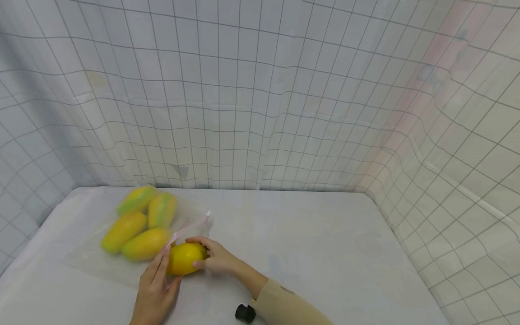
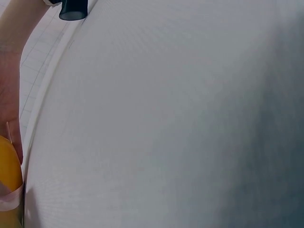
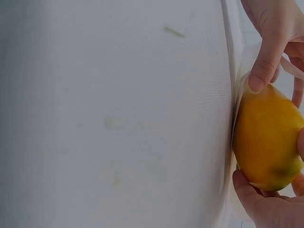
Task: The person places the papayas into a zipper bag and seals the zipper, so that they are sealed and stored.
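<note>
A yellow mango with a green-tinged end lies at the mouth of a clear plastic bag in the head view. My right hand grips its right end, fingers over the top and thumb on the near side. My left hand holds the bag's mouth at the mango's left end; in the right wrist view its thumb presses the bag's edge by the mango. Several yellow-green mangoes lie inside the bag. The left wrist view catches only part of the mango and the right hand.
A white-covered table extends to the right of the hands. Grid-patterned curtains hang behind it and at both sides. A small black device sits at the right sleeve's cuff. The bag's pinkish mouth strip stands raised beside the mango.
</note>
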Demonstrator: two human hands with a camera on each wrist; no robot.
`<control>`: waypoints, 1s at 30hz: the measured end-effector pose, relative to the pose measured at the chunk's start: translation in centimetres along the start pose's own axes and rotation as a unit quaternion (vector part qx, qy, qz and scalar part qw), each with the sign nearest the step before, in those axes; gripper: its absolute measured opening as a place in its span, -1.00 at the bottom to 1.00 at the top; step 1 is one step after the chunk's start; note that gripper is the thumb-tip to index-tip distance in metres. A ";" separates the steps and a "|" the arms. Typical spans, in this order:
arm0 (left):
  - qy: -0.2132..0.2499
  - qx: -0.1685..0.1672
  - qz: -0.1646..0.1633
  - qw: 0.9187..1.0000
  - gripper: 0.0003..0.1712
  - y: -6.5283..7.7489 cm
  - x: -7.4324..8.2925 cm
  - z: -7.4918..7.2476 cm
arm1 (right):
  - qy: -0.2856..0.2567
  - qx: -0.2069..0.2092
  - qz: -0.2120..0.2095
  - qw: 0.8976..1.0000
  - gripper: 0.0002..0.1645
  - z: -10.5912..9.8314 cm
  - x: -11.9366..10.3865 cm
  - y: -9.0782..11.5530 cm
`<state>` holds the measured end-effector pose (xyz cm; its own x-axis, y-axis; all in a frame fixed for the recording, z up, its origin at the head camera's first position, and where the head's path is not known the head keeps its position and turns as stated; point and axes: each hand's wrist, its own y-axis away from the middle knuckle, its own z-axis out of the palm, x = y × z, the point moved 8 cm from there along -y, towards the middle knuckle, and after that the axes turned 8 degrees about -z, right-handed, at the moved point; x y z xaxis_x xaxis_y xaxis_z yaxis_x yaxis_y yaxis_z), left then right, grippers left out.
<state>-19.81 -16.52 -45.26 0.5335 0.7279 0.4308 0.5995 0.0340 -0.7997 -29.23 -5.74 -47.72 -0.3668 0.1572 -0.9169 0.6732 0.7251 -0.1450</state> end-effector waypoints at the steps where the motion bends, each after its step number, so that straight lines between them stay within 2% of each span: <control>1: -0.002 0.000 -0.002 1.000 -0.21 0.0 0.0 0.0 | -0.001 -0.001 0.001 1.000 -0.40 0.0 0.0 -0.1; 5: -0.018 -0.004 -0.013 1.000 -0.18 0.0 0.0 0.0 | 0.004 -0.004 0.004 1.000 -0.40 0.2 -0.1 -0.4; 9: -0.037 -0.022 -0.034 0.999 -0.15 0.1 -0.2 0.1 | 0.017 -0.008 -0.006 1.000 -0.41 0.4 -0.3 -0.8; 12: -0.036 -0.021 -0.037 0.998 -0.16 0.2 -0.2 0.1 | 0.020 -0.006 -0.011 1.000 -0.41 0.6 -0.5 -1.1; 16: -0.029 -0.010 -0.024 0.999 -0.21 0.3 -0.2 0.1 | 0.030 0.001 -0.005 1.000 -0.42 0.8 -0.4 -1.6; 20: -0.020 -0.018 -0.020 0.999 -0.22 0.3 -0.2 0.2 | 0.044 0.015 0.011 0.999 -0.41 1.0 -0.1 -1.9; 25: -0.024 -0.037 -0.031 0.999 -0.19 0.4 -0.3 0.4 | 0.031 0.049 0.027 0.998 -0.41 0.9 0.2 -2.0; 30: -0.035 -0.044 -0.036 0.998 -0.18 0.4 -0.5 0.5 | 0.038 0.117 0.045 0.991 -0.45 0.3 0.5 -1.7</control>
<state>-20.11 -16.51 -46.02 0.4464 0.7716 0.4532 0.6860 0.0300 -0.7270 -30.39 -7.10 -48.02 -0.3393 0.2703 -0.9010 0.8327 0.5319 -0.1540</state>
